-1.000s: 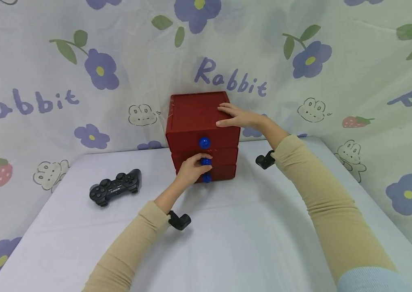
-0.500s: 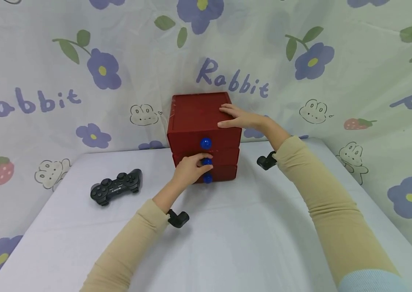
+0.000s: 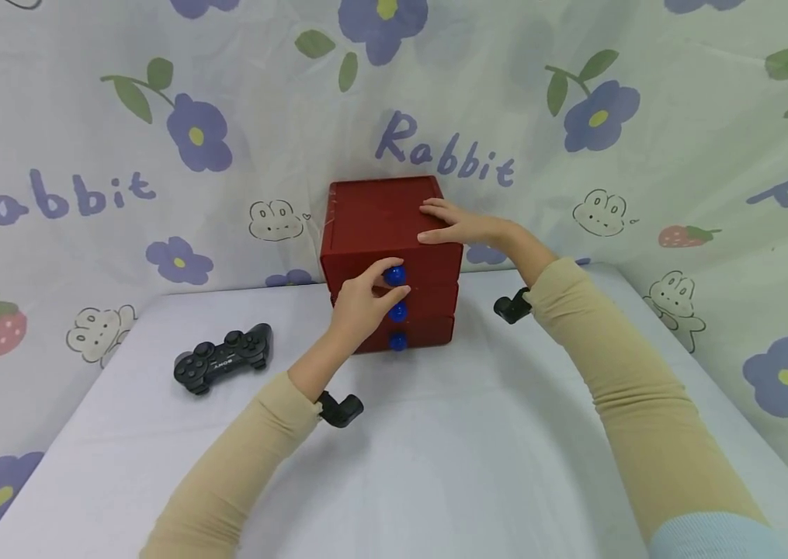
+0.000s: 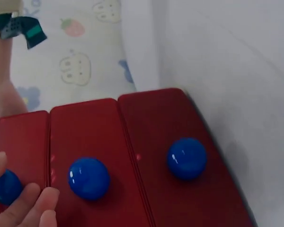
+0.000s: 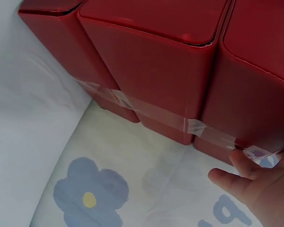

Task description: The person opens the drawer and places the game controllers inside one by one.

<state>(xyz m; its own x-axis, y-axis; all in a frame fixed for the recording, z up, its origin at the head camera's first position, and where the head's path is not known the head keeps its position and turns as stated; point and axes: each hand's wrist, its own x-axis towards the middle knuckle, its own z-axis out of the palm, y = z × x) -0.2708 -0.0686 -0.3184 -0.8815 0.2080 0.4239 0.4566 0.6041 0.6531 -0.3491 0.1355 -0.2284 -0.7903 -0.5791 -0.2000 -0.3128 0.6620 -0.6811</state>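
Note:
A red three-drawer box (image 3: 380, 213) stands at the back of the table, one round blue knob on each drawer front. My left hand (image 3: 359, 307) is at the top drawer, finger and thumb on either side of the top knob (image 3: 395, 276). In the left wrist view, that knob (image 4: 7, 187) shows between the fingertips. Below it, the middle knob (image 3: 398, 311) and bottom knob (image 3: 398, 341) are untouched. My right hand (image 3: 466, 225) rests on the box top at its right edge, fingers spread and fairly straight.
A black game controller (image 3: 223, 359) lies on the white tablecloth (image 3: 435, 466) left of the box. Behind hangs a printed cloth (image 3: 261, 93) with flowers and rabbits. Clear tape (image 5: 156, 111) runs across the box's side. Black wrist-worn cameras (image 3: 341, 409) stick out from both sleeves.
My left hand has moved up from the middle knob to the top knob. The right hand stays on the box top, and the drawers look unmoved.

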